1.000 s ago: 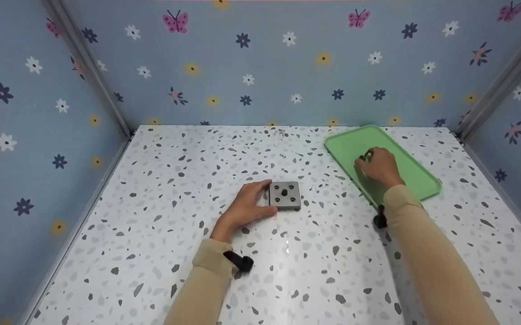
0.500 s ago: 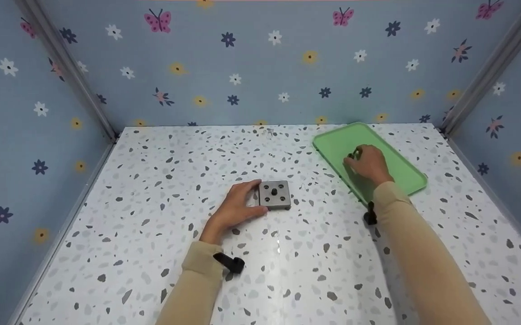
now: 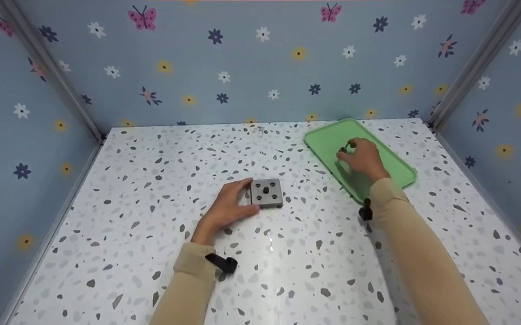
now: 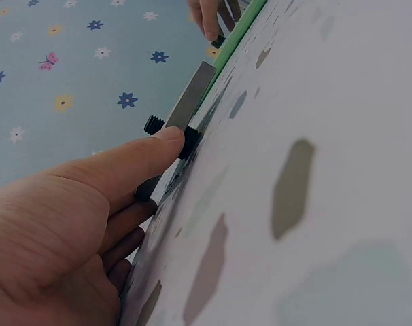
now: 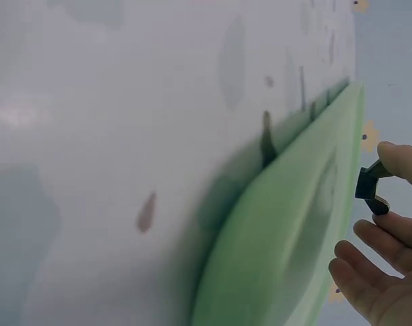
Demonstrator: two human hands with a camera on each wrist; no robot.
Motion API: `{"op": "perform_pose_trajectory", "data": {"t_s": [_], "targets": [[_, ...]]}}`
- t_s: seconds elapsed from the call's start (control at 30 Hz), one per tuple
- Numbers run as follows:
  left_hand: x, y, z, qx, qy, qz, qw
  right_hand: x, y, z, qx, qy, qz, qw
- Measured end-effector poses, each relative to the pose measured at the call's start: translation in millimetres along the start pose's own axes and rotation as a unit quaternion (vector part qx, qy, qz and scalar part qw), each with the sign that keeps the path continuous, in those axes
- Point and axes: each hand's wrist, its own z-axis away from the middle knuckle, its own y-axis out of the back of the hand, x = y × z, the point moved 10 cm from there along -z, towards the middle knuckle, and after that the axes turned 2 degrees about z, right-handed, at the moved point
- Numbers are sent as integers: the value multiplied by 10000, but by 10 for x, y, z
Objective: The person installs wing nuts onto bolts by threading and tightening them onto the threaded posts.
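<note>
A square grey metal block (image 3: 266, 193) lies on the speckled table, with several holes and a dark threaded stud at its centre. My left hand (image 3: 228, 205) holds it by the left side, thumb along the near edge and index finger at the far corner. In the left wrist view the stud (image 4: 153, 125) sticks out of the block's top face, and black feet show under it. My right hand (image 3: 363, 155) is over the green tray (image 3: 391, 169). Between its thumb and index finger it pinches a small black wing nut (image 5: 367, 185), the other fingers loosely bent.
The tray stands at the back right, turned at an angle. Flower-patterned blue walls (image 3: 260, 58) with metal corner posts (image 3: 48, 67) enclose the table (image 3: 174, 158) at the back and both sides. Black straps with camera mounts (image 3: 222, 262) sit on the wrists.
The head view has swung, so everything appears further left. My right hand has turned slightly over the tray, and the wing nut shows more clearly. My left hand has stayed on the block.
</note>
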Motion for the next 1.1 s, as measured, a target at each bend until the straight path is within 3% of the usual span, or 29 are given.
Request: {"op": "perform_pose_trajectory", "data": {"t_s": [0.27, 0.63, 0.87, 1.1], "targets": [[-25, 46, 16, 7, 13, -37, 10000, -162, 69, 93, 193, 221, -158, 9994], [-36, 0, -4, -74, 62, -72, 9999, -313, 70, 325, 122, 261, -387, 9988], [-14, 10, -2, -56, 84, 100, 9999, -532, 55, 483, -10, 492, -633, 9968], [14, -20, -14, -141, 39, -28, 9999, -768, 57, 627, -148, 780, -811, 9935]]}}
